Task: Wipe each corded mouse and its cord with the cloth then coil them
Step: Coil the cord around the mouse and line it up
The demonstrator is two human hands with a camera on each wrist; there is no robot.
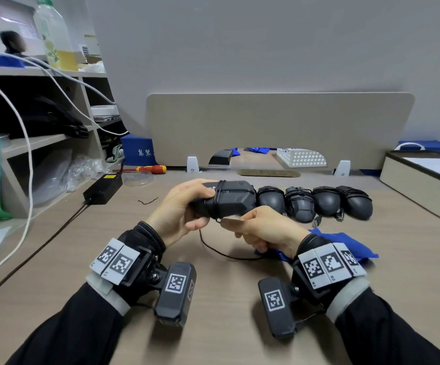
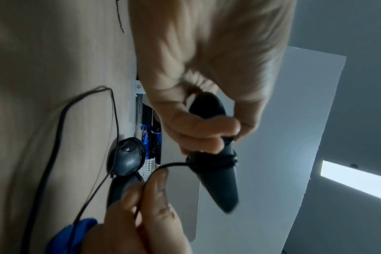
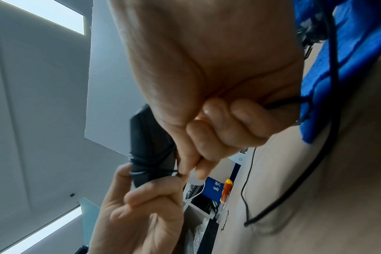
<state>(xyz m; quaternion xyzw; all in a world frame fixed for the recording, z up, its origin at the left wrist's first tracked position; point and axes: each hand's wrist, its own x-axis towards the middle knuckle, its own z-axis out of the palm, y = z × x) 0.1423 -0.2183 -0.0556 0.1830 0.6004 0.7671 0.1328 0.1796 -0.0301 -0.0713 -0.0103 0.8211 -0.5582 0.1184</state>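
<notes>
Black corded mouse (image 1: 226, 200), cord (image 1: 215, 250) partly coiled, held above table (image 1: 108, 233).
Left hand (image 1: 180, 206) gripped its body; right hand (image 1: 259, 227) pinched the cord at 6 o'clock. Blue cloth (image 1: 345, 242) lay at 4 o'clock; four coiled mice (image 1: 315, 204) at 3 o'clock.

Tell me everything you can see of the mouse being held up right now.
The dark grey, matte plastic corded mouse is held off the light wood desk, lying roughly level. The left hand grips its rear end. Several turns of its thin black cord are wound tightly round its middle. The right hand pinches the cord's free run just below the body; the rest sags to the desk and loops toward the blue cloth.
</notes>
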